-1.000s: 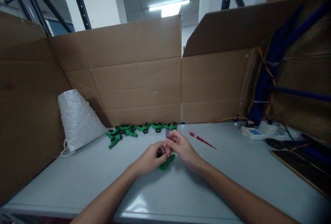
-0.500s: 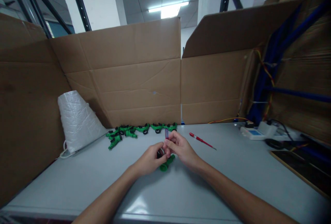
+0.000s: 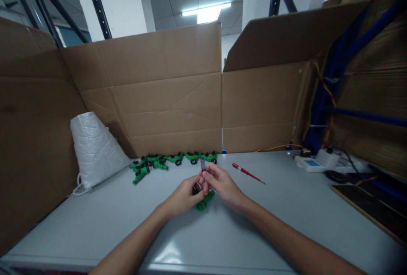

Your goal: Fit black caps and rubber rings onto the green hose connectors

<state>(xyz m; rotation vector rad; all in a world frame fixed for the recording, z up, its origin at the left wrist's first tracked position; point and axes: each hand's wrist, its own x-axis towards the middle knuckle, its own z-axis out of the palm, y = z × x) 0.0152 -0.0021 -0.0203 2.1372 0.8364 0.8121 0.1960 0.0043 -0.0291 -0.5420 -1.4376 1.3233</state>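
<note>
My left hand [image 3: 182, 196] is closed around a green plastic part [image 3: 204, 201] with a black ring, held just above the grey table [image 3: 222, 232]. My right hand [image 3: 222, 184] pinches a small purple tool [image 3: 202, 164] upright, its lower end at the black ring of the green part. The two hands touch at the middle of the table. Behind them, a row of several similar green parts with black rings [image 3: 173, 159] lies along the cardboard wall.
A red-handled screwdriver [image 3: 248, 173] lies right of my hands. A white woven sack [image 3: 93, 148] stands at the left. Cardboard walls [image 3: 165, 97] enclose the table. A white device [image 3: 313, 162], cables and a dark board [image 3: 375, 211] are at the right.
The hands stay together on the green part; the purple tool has tilted and shifted slightly left. The view has moved a little.
</note>
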